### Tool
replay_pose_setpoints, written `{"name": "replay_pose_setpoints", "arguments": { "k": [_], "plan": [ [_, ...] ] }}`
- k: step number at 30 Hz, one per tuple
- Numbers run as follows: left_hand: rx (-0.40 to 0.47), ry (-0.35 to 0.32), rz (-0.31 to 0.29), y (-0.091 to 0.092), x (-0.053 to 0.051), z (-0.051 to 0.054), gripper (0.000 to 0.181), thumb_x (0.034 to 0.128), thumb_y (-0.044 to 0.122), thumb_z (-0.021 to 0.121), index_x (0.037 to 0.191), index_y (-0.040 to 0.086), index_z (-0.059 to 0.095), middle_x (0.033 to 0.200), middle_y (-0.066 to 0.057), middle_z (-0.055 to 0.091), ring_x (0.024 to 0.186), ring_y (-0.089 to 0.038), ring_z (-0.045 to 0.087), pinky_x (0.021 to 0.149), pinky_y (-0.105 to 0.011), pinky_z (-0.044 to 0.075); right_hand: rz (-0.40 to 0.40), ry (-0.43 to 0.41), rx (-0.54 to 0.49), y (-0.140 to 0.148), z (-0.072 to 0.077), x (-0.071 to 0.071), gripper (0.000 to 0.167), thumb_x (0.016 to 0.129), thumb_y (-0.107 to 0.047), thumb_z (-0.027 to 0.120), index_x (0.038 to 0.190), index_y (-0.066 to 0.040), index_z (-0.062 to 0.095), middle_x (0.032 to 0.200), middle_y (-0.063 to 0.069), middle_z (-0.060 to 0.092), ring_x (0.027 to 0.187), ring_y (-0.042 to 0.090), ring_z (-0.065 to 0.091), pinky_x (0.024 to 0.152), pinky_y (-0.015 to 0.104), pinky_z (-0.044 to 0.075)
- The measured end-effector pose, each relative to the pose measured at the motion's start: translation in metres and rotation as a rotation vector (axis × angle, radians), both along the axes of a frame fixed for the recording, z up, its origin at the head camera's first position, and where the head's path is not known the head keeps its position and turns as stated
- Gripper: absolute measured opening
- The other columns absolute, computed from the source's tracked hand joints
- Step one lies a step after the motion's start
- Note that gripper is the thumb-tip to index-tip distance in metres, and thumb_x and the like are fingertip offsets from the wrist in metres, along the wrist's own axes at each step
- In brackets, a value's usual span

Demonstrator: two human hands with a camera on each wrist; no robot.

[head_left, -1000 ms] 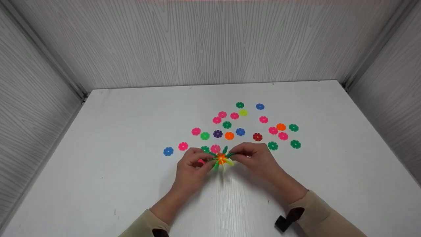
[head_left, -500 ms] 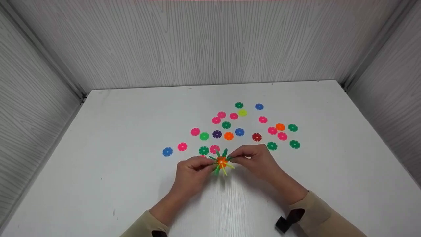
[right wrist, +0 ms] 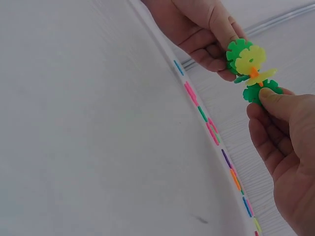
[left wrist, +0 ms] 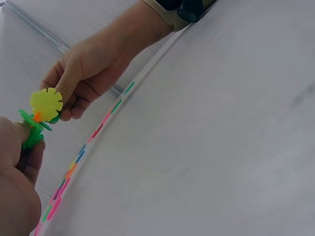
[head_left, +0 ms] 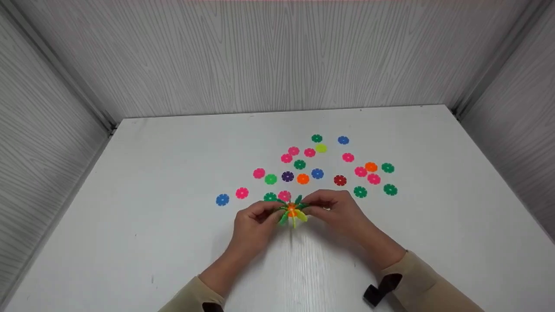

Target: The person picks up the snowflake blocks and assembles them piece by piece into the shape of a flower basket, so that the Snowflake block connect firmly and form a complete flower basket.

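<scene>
Both hands hold one flower-like cluster of notched plastic discs (head_left: 292,210) above the table. An orange disc forms its centre, with green and yellow discs standing out around it. My left hand (head_left: 253,223) pinches green discs on the left side between thumb and fingers. On the other side, my right hand (head_left: 338,207) pinches a green disc (right wrist: 253,93), its thumb lying on the disc's face. A yellow disc (left wrist: 47,104) faces the left wrist camera. The fingers cover part of the cluster's sides. Just behind the hands lie a pink disc (head_left: 284,196) and a green disc (head_left: 270,197).
Loose notched discs in several colours lie flat on the white table (head_left: 151,195), mostly beyond the hands. A blue disc (head_left: 222,199) is leftmost, a green disc (head_left: 390,190) far right. Grey wood-grain panels (head_left: 277,56) enclose the back and sides. Each wrist wears a black strap.
The cluster dipped slightly toward me, then rose and tilted back, so its yellow discs show broader faces. Both hands keep their hold on it. The loose discs stay in place.
</scene>
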State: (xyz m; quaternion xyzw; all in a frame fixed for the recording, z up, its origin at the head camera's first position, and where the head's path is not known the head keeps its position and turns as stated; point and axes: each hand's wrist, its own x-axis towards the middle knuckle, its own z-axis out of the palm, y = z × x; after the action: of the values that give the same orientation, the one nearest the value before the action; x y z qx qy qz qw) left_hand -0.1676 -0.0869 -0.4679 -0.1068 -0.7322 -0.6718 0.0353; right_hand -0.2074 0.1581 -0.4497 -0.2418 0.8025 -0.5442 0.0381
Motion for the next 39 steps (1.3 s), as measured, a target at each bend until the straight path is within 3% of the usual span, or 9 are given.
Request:
{"name": "replay_pose_setpoints", "arguments": {
  "k": [4,9,12,18,21,24,29,33,39],
  "plan": [
    [0.004,0.004,0.019,0.000,-0.001,0.000,0.016,0.0978,0.013,0.079,0.112,0.017,0.082,0.113,0.000,0.075,0.105,-0.024,0.069,0.088,-0.029,0.061,-0.008,-0.015,-0.002,0.001,-0.001,-0.001,0.020,0.095,-0.018,0.083,0.114,-0.021,0.082,0.106,-0.007,0.079,0.102,0.016,0.074,0.087,0.031,0.063],
    [-0.004,0.020,0.031,-0.001,-0.003,-0.002,0.017,0.0968,0.014,0.080,0.112,0.021,0.083,0.131,-0.004,0.067,0.126,-0.023,0.061,0.095,-0.031,0.060,-0.016,-0.028,0.020,0.004,0.000,-0.003,0.020,0.094,-0.019,0.084,0.114,-0.020,0.082,0.106,-0.007,0.078,0.102,0.017,0.073,0.086,0.031,0.063],
    [0.001,-0.004,0.033,-0.001,-0.004,-0.002,0.017,0.0972,0.014,0.079,0.113,0.020,0.083,0.139,-0.007,0.065,0.132,-0.024,0.059,0.096,-0.030,0.059,-0.027,-0.033,0.035,0.012,0.004,-0.007,0.022,0.095,-0.020,0.083,0.117,-0.016,0.081,0.108,-0.006,0.078,0.104,0.018,0.073,0.087,0.030,0.062],
    [0.026,-0.032,0.009,0.000,-0.006,-0.003,0.016,0.0980,0.011,0.078,0.113,0.015,0.082,0.138,-0.012,0.067,0.128,-0.025,0.063,0.096,-0.028,0.058,-0.160,-0.030,0.042,0.044,0.010,-0.031,0.024,0.098,-0.017,0.079,0.121,-0.010,0.078,0.116,0.003,0.077,0.108,0.020,0.071,0.087,0.026,0.061],
    [0.029,-0.035,-0.003,0.000,-0.006,-0.003,0.016,0.0987,0.010,0.077,0.113,0.015,0.082,0.137,-0.014,0.067,0.127,-0.024,0.064,0.096,-0.029,0.058,-0.232,-0.035,0.092,0.059,0.011,-0.047,0.025,0.099,-0.015,0.078,0.122,-0.009,0.077,0.118,0.006,0.077,0.110,0.022,0.068,0.087,0.023,0.058],
    [0.025,-0.034,-0.014,0.000,-0.004,-0.002,0.016,0.0992,0.009,0.076,0.112,0.017,0.082,0.138,-0.014,0.067,0.129,-0.024,0.063,0.097,-0.029,0.058,-0.266,-0.098,0.162,0.067,0.010,-0.060,0.031,0.098,-0.018,0.079,0.128,-0.011,0.075,0.124,0.004,0.074,0.114,0.025,0.065,0.087,0.025,0.059],
    [0.009,-0.037,-0.020,0.000,-0.003,-0.001,0.017,0.0990,0.012,0.077,0.113,0.021,0.082,0.138,-0.011,0.067,0.132,-0.022,0.061,0.098,-0.029,0.058,-0.266,-0.193,0.295,0.069,0.005,-0.075,0.043,0.096,-0.019,0.081,0.137,-0.017,0.070,0.132,0.004,0.069,0.120,0.028,0.062,0.093,0.034,0.060],
    [0.009,-0.038,-0.027,0.001,-0.003,0.000,0.017,0.0988,0.013,0.077,0.113,0.021,0.082,0.139,-0.011,0.067,0.130,-0.022,0.061,0.097,-0.030,0.058,-0.252,-0.196,0.374,0.069,0.002,-0.079,0.045,0.096,-0.017,0.082,0.139,-0.018,0.069,0.131,0.005,0.069,0.121,0.028,0.061,0.099,0.038,0.059],
    [0.017,-0.040,-0.024,0.000,-0.003,-0.001,0.016,0.0988,0.013,0.077,0.113,0.018,0.082,0.138,-0.012,0.066,0.129,-0.023,0.062,0.096,-0.029,0.058,-0.227,-0.173,0.393,0.070,0.000,-0.080,0.041,0.097,-0.015,0.080,0.137,-0.017,0.070,0.126,0.005,0.071,0.117,0.027,0.063,0.100,0.039,0.059]
  ]
}}
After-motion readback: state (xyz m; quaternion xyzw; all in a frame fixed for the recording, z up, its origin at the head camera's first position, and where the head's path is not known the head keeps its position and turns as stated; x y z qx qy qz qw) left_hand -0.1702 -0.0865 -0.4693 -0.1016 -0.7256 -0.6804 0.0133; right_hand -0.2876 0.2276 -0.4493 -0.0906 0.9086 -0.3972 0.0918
